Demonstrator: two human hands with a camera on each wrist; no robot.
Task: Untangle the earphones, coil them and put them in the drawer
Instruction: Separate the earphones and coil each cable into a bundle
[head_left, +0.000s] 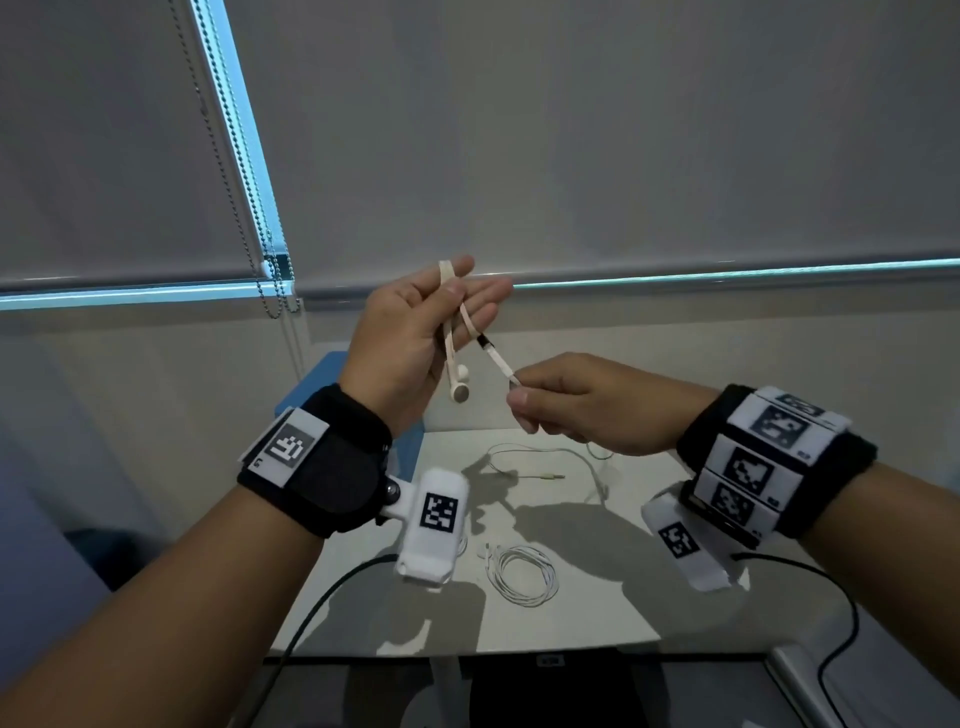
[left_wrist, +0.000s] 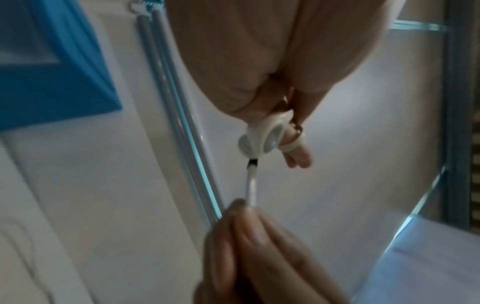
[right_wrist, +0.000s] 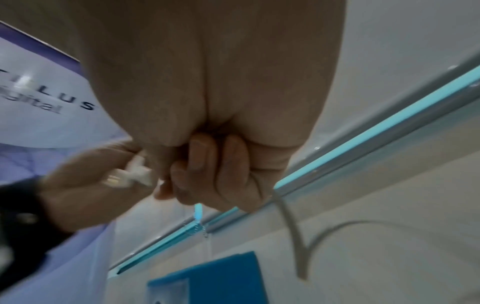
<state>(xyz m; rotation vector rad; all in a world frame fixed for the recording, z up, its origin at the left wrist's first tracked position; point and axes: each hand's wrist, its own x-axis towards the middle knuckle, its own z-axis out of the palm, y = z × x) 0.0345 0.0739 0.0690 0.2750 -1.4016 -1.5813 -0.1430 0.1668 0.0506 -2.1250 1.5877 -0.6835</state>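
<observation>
The left hand is raised above the table, its fingers nearly straight, with the flat cord of the earphones looped over them and the thumb pressing it in place; the two buds hang below the palm. The right hand is just to the right and lower, thumb and forefinger pinching the same cord a little past its dark inline piece, the other fingers curled in. The short stretch between the hands runs taut. This looks like the coiling step, with only a loop or so wound and the rest of the cord trailing down from the right hand.

On the table lie two more sets: a white coil in the near middle, and a loose set farther back, uncoiled. Stowing is still to do. No drawer shows plainly; a blue box stands at the far left, its contents hidden.
</observation>
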